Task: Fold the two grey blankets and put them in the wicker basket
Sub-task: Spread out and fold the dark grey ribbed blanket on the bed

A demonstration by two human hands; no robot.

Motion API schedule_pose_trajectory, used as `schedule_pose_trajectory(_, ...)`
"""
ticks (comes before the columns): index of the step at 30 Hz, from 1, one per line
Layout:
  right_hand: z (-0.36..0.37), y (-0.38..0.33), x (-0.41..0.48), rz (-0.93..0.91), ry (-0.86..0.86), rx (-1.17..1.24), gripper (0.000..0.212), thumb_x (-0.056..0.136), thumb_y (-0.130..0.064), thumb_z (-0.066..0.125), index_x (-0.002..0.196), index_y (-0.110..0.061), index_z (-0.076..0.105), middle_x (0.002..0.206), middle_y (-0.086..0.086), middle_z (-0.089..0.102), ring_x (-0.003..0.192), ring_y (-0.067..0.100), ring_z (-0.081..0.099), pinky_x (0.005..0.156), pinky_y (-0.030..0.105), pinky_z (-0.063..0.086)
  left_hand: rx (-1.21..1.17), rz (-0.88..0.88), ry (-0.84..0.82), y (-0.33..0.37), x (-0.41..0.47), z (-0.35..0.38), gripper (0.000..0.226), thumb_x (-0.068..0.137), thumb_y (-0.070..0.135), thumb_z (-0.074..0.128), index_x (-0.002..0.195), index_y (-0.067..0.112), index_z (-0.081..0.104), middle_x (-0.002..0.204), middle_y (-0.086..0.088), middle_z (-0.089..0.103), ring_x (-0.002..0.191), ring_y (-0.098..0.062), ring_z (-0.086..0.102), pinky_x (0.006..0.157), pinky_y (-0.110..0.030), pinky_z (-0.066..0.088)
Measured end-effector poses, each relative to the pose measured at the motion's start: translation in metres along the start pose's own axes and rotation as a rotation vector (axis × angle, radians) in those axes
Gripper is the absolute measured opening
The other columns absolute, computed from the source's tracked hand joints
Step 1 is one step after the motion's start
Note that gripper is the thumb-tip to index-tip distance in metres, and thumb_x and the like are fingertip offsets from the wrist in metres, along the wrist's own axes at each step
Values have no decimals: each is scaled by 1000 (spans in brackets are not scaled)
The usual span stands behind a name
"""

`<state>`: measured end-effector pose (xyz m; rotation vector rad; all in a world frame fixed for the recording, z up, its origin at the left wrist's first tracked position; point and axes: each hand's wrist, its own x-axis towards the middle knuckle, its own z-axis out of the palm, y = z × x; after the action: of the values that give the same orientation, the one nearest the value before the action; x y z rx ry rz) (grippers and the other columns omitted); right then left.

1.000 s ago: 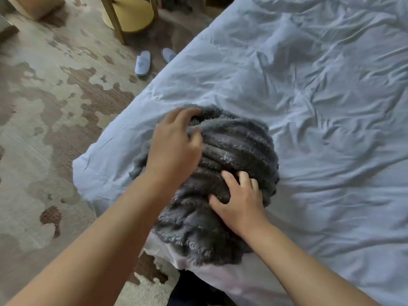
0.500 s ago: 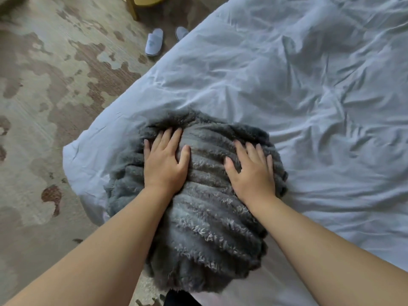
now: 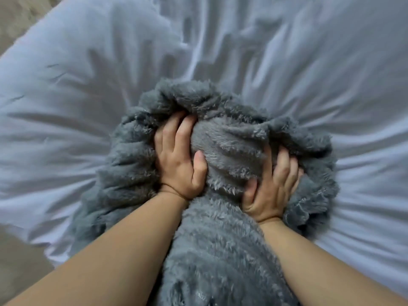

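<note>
Head view: I see a fluffy grey blanket (image 3: 231,151) bunched in a mound on the wrinkled pale bed sheet (image 3: 88,85), near the bed's corner. Left hand (image 3: 181,157) grasps a bulge of it, fingers dug into the pile, thumb pressed on top. Right hand (image 3: 271,188) likewise clutches the same bulge from the other side; bit of floor (image 3: 19,257) at lower left.

Soft, even light lies over my bed sheet (image 3: 66,96), its shadows faint. The creases smear with motion blur, worst along the far edge and at the left corner, where the floor (image 3: 15,23) is a tan smudge. The grey blanket (image 3: 231,151) I grip looks sharper, its folds dark. The wide lens bows the sheet's edges.
</note>
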<state>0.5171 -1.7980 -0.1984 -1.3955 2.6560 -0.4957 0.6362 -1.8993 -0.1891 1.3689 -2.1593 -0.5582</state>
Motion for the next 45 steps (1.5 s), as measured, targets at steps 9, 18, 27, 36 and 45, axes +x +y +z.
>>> schedule_pose_trajectory(9,-42,-13,0,60,-29,-18,66,87,-44,24,133,-7,54,134,22,54,124,40,48,107,52,29,16,-51,-104,16,8,-27,63,82,34,31,126,-4,54,130,-25,51,120,-39,44,104,-36,26)
schedule_pose_trajectory(18,-159,-54,-6,579,-434,101,60,96,-54,24,151,-36,10,162,0,-3,148,24,-5,118,47,-3,88,-141,-627,61,40,-116,55,98,40,33,149,19,28,156,-3,26,143,-20,21,117,-46,15)
schedule_pose_trajectory(27,-185,-131,-128,787,-277,141,73,90,-66,22,151,-35,-3,161,5,-7,148,26,-2,119,46,3,401,279,-575,52,13,-184,61,93,58,16,150,35,19,158,4,20,147,-15,11,115,-48,-9)
schedule_pose_trajectory(36,-114,-123,-150,678,63,26,78,84,-62,21,151,-22,25,154,16,29,138,36,31,112,53,24,229,320,-471,7,-5,-134,72,86,57,7,152,30,16,158,1,23,146,-16,17,119,-46,1)
schedule_pose_trajectory(45,-5,-83,-132,520,414,63,80,92,-57,7,137,-2,43,133,35,45,124,45,40,104,54,31,64,278,-337,-35,-16,-54,70,83,40,16,148,15,16,155,-15,25,142,-34,22,115,-48,5)
